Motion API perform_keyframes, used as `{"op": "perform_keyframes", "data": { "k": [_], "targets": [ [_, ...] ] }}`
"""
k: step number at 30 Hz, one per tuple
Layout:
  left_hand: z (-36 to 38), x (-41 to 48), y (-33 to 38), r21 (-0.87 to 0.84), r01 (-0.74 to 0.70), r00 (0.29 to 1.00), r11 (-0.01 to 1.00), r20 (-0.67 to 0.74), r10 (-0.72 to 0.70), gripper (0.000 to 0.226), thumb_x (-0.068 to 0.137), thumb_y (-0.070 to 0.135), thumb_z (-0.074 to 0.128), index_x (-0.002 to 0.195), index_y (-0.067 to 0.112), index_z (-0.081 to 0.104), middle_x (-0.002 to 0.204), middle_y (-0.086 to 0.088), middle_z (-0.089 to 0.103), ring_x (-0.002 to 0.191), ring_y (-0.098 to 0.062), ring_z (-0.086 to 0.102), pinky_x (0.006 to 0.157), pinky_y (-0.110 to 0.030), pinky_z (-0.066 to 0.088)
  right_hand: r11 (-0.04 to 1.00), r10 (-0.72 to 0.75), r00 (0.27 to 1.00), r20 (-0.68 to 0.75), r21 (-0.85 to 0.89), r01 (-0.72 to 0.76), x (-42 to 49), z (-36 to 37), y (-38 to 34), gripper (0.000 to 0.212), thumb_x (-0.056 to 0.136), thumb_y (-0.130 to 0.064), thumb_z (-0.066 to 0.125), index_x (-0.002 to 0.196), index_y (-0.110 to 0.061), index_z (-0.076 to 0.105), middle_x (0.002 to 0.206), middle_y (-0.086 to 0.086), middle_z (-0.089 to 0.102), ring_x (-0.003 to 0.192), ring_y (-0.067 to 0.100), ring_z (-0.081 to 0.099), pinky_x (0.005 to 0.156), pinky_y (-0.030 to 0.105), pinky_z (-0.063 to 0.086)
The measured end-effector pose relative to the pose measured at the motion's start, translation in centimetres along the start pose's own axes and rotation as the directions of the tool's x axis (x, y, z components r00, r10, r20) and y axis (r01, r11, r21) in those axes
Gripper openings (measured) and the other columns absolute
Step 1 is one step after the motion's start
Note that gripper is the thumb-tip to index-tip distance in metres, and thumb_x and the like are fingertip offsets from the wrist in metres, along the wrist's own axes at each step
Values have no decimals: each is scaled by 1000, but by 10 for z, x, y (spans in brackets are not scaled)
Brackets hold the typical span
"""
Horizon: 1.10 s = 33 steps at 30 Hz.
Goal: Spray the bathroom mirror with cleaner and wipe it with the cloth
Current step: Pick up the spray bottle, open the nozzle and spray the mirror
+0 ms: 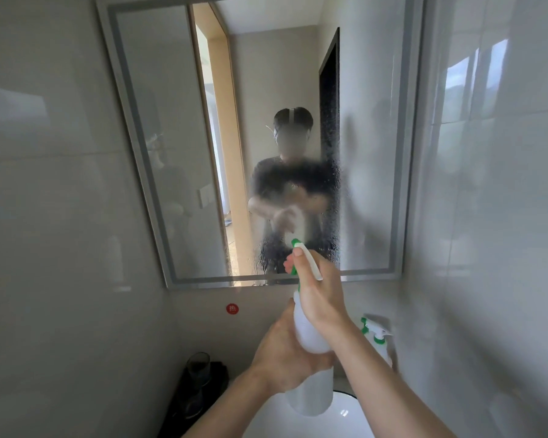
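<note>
A frameless bathroom mirror (pixel 266 74) hangs on the tiled wall ahead. Its lower middle is wet with droplets and mist that blur my reflection. I hold a translucent white spray bottle (pixel 310 393) with a green and white nozzle, pointed at the mirror. My right hand (pixel 320 292) grips the spray head, fingers on the trigger. My left hand (pixel 285 352) wraps round the bottle's body from the left. No cloth is in view.
A second spray bottle (pixel 377 338) stands against the right wall. A white basin (pixel 355 418) lies below my hands. A dark glass tumbler (pixel 198 366) sits on a black tray at the lower left. A red round sticker (pixel 232 308) marks the wall under the mirror.
</note>
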<state>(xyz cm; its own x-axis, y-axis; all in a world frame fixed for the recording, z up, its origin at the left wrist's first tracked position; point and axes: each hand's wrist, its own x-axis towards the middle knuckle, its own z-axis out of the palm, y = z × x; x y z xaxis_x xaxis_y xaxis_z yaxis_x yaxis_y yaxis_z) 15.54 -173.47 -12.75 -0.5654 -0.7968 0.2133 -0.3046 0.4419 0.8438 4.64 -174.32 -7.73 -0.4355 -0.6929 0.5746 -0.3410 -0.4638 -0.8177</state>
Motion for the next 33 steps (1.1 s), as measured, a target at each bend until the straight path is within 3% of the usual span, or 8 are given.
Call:
{"op": "perform_keyframes", "data": {
  "k": [4, 9, 16, 21, 24, 29, 31, 33],
  "targets": [
    [-8, -4, -4, -27, -11, 1000, 1000, -1, 11, 71, 67, 28, 87, 124, 49, 50, 118, 27, 70, 109, 6, 66, 86, -16, 52, 1000, 4, 1000, 30, -5, -4, 0, 13, 1, 57, 91, -70, 38, 74, -22, 63, 77, -1, 68, 78, 12, 64, 72, 21, 47],
    [-15, -5, -10, -23, 21, 998, 1000, -51, -22, 78, 63, 33, 89, 130, 40, 49, 117, 20, 71, 108, 0, 68, 96, -35, 56, 1000, 20, 999, 50, -24, -19, 4, 25, 0, 64, 92, -70, 36, 67, -16, 57, 67, 3, 65, 71, 21, 63, 73, 41, 51],
    [-20, -2, -16, 25, 41, 993, 999, -110, -38, 84, 59, 45, 91, 130, 48, 45, 115, 24, 69, 106, 1, 67, 95, -38, 57, 997, 52, 996, 79, 45, -56, 8, 35, -2, 67, 92, -68, 38, 68, -7, 51, 61, 14, 57, 66, 37, 59, 70, 57, 54],
    [-27, -1, -22, 17, 35, 991, 999, -133, -33, 82, 62, 38, 92, 130, 45, 47, 118, 20, 70, 110, -4, 68, 97, -43, 56, 997, 23, 994, 104, 67, -30, 8, 44, -5, 53, 90, -64, 39, 69, -21, 61, 71, -2, 66, 76, 21, 63, 77, 43, 51],
    [-32, -2, -26, -13, 15, 987, 1000, -162, -17, 84, 64, 32, 94, 133, 42, 45, 120, 19, 69, 112, -5, 67, 96, -38, 56, 996, 35, 982, 184, 70, -48, 6, 50, -10, 54, 88, -60, 43, 79, -10, 62, 76, 9, 65, 76, 30, 61, 77, 52, 53],
    [-43, -7, -31, -25, 22, 970, 999, -242, -28, 76, 66, 36, 92, 130, 34, 52, 118, 10, 72, 111, -13, 69, 94, -41, 57, 995, 9, 906, 423, 84, -49, 5, 56, -24, 14, 89, -34, 64, 94, -21, 64, 85, -2, 66, 82, 21, 62, 79, 40, 50],
    [-48, -8, -35, -30, 47, 958, 998, -280, -54, 76, 65, 35, 93, 130, 26, 55, 117, 5, 72, 109, -18, 70, 92, -42, 59, 996, 5, 902, 433, 83, -45, 3, 63, -27, 9, 92, -30, 65, 86, -27, 59, 75, -16, 62, 72, 9, 57, 69, 26, 45],
    [-51, -9, -38, -51, 51, 960, 997, -273, -63, 73, 66, 37, 94, 126, 16, 58, 115, -1, 72, 109, -23, 70, 92, -50, 58, 998, -16, 947, 321, 64, -5, 0, 72, -31, 31, 98, -30, 61, 69, -32, 50, 57, -18, 53, 56, 5, 47, 59, 22, 37]
  ]
}}
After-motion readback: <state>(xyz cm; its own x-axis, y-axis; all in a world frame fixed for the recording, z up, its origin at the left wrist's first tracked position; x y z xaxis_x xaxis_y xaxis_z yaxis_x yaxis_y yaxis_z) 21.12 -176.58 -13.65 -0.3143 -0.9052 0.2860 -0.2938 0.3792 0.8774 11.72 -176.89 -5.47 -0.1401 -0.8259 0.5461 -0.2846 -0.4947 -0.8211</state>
